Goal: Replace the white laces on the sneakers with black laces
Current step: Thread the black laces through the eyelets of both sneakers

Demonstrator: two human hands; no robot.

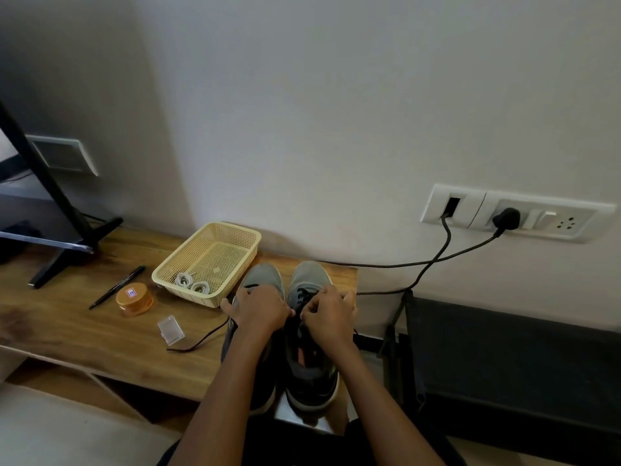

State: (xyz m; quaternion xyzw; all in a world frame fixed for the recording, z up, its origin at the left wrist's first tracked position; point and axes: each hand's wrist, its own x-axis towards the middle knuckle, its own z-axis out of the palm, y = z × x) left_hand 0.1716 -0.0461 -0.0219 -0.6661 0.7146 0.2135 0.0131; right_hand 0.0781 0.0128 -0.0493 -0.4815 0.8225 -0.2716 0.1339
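Two grey sneakers stand side by side, toes toward the wall, at the right end of the wooden table (pixel 67 324). The right sneaker (pixel 311 280) has a black lace (pixel 307 294) threaded through its upper eyelets. My right hand (pixel 331 317) pinches that lace above the tongue. My left hand (pixel 258 309) lies over the left sneaker (pixel 263 274), fingertips meeting the right hand's; what it pinches is hidden. A loose black lace end (pixel 198 341) trails left across the table. Two coiled white laces (pixel 193 284) lie in the cream basket (pixel 235 230).
Left of the basket lie a black pen (pixel 117 286), an orange round tin (pixel 133 299) and a small clear plastic box (pixel 171 330). A monitor stand (pixel 67 260) fills the far left. Two black cables (pixel 420 264) run from the wall sockets (pixel 517 213) behind the sneakers. A black case (pixel 504 358) sits to the right.
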